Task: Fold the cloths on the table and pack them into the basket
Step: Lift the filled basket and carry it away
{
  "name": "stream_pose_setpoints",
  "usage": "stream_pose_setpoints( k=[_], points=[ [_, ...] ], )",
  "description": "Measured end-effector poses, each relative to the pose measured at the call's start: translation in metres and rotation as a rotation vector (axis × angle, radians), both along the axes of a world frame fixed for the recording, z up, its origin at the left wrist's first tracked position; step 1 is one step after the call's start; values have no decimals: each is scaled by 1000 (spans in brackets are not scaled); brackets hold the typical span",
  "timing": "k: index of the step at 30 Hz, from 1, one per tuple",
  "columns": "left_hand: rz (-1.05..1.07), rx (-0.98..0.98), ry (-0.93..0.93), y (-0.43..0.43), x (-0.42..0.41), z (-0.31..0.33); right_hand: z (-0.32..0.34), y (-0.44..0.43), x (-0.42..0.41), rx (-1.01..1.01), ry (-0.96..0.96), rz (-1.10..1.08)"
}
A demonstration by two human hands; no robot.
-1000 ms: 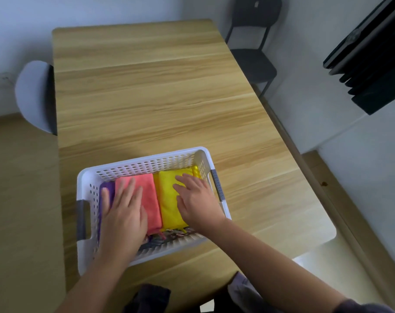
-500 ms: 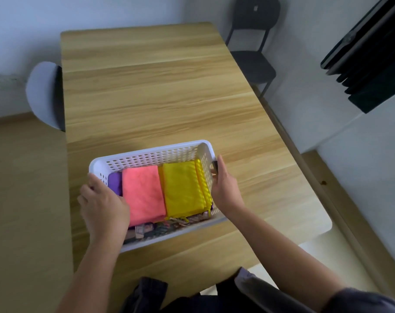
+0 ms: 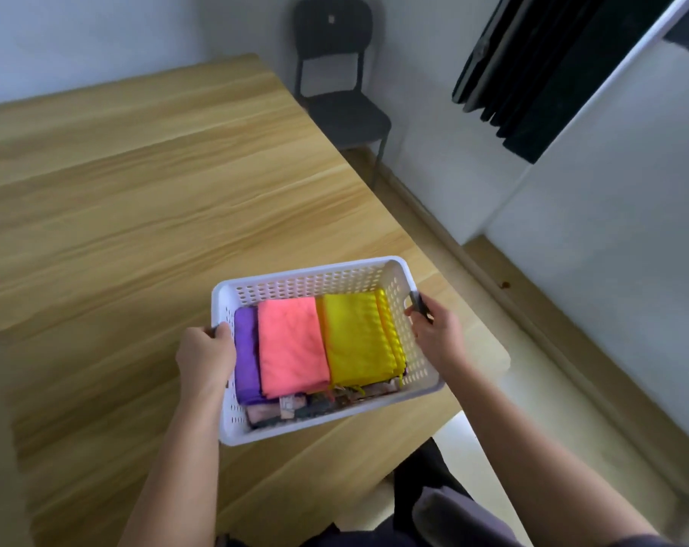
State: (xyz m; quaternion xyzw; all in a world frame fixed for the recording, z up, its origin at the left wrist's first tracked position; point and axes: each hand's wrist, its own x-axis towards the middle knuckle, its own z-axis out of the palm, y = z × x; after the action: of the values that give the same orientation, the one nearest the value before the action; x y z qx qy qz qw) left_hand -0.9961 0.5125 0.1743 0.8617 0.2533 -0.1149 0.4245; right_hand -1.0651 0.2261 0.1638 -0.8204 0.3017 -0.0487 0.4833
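The white perforated basket (image 3: pixel 307 279) lies crosswise between the hands, long axis left to right; left hand (image 3: pixel 205 359) grips one short end, right hand (image 3: pixel 439 335) the other.

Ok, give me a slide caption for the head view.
Left hand and right hand grip the white basket holding a purple cloth, pink cloth and yellow cloth, folded side by side.

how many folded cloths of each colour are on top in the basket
purple cloth: 1
pink cloth: 1
yellow cloth: 1
total: 3 on top in the basket; the patterned fabric beneath cannot be counted
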Motion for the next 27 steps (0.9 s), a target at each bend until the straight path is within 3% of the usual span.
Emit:
stream_pose_setpoints(
  k=[8,18,27],
  points=[
    [-11,-168,-20,-113,1,-1,0,-108,-5,92,10,-72],
    [-187,-120,-122,-290,7,6,28,-284,-31,334,-19,-237],
    [-340,-168,-121,-374,33,9,30,-350,-39,348,38,-413]
  ],
)
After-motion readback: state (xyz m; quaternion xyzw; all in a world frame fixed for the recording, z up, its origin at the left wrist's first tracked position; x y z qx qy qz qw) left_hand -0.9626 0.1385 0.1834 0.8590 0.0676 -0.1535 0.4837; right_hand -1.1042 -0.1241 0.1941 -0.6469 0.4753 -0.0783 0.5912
